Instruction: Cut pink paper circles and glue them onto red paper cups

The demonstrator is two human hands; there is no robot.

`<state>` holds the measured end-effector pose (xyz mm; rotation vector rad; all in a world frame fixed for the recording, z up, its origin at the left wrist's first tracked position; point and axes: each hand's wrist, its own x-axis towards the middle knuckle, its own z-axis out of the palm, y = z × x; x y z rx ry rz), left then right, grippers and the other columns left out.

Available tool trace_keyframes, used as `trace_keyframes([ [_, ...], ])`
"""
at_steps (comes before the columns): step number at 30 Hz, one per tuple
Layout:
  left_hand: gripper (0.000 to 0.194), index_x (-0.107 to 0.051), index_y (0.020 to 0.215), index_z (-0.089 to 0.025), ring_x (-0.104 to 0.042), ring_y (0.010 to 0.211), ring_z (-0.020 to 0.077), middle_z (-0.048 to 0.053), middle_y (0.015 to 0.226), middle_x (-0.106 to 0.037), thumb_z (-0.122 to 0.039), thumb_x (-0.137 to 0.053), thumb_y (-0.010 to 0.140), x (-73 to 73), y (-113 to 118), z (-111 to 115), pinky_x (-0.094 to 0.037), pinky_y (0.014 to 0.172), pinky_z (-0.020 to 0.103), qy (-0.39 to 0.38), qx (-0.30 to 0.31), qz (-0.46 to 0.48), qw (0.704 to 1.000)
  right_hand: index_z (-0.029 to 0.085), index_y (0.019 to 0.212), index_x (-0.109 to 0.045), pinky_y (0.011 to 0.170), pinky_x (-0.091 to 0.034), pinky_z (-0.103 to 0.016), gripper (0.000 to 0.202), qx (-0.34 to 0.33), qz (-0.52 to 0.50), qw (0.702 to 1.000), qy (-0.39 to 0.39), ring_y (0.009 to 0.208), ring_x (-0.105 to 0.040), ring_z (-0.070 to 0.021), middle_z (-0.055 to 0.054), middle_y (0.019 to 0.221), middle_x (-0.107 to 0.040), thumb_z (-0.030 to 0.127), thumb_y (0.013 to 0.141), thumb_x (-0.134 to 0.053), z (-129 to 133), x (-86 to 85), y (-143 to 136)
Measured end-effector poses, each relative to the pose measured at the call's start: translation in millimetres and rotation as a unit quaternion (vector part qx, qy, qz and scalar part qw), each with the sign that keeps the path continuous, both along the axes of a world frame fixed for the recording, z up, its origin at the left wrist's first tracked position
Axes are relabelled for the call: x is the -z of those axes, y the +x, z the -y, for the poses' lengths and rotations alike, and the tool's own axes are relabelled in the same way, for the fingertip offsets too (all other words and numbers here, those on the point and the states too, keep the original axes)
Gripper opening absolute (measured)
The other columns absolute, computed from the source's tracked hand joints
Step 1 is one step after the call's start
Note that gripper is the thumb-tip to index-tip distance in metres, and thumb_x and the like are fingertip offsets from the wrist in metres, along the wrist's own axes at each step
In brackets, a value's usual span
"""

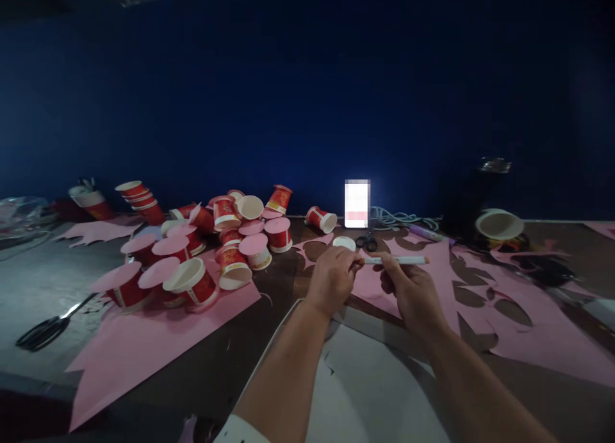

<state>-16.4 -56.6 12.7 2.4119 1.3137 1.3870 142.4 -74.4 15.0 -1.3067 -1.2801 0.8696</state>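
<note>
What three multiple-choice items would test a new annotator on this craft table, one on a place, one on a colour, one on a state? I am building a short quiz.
1. Where do the large scissors lie?
A. at the far left of the table
B. on the pile of cups
C. under the right hand

2. What colour is the paper under the cups?
A. green
B. pink
C. yellow

3. How is the pen held?
A. it lies loose on the table
B. in the left hand alone
C. between both hands

Answers: 1 A, they rest near the table's left edge. 2 B, the sheet shows pink. 3 C, the left hand pinches one end and the right hand grips the barrel.
</note>
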Motion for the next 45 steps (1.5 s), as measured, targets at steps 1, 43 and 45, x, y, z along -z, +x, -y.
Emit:
trace_keyframes([
  [1,0.007,-0.064,0.084,-0.018,-0.058,0.087,0.0174,0.005,0.086,-0.067,-0.019,-0.056,0.084,0.2,0,0,-0.044,0.079,0.030,-0.003,-0.002,-0.001,1.000,0.015,0.070,-0.067,0.048,-0.035,-0.025,0.050,0.001,0.007,1.000,-0.001,0.049,-0.046,-0.0124,-0.001,0.051,-0.053,0.063,0.077,-0.055,0,0.1,0],
  [43,0.035,-0.065,0.101,-0.014,-0.064,0.094,0.0255,0.016,0.102,-0.065,-0.016,-0.033,0.088,-11.6,81,-49,-0.047,0.078,0.033,-0.258,-0.181,-0.257,0.914,0.019,0.108,-0.052,0.045,-0.039,-0.023,0.046,0.172,-0.282,0.944,-0.011,0.058,-0.054,-0.0112,-0.005,0.096,-0.060,0.025,0.062,-0.055,-34,33.6,7],
  [45,0.029,-0.066,0.101,-0.013,-0.062,0.100,0.0262,0.017,0.108,-0.064,-0.019,-0.043,0.085,-17.9,101,-70,-0.048,0.080,0.032,-0.273,-0.176,-0.256,0.911,0.018,0.108,-0.052,0.045,-0.040,-0.024,0.045,0.167,-0.277,0.946,-0.010,0.059,-0.054,-0.0115,-0.006,0.097,-0.061,0.025,0.064,-0.055,-34,35.5,8],
])
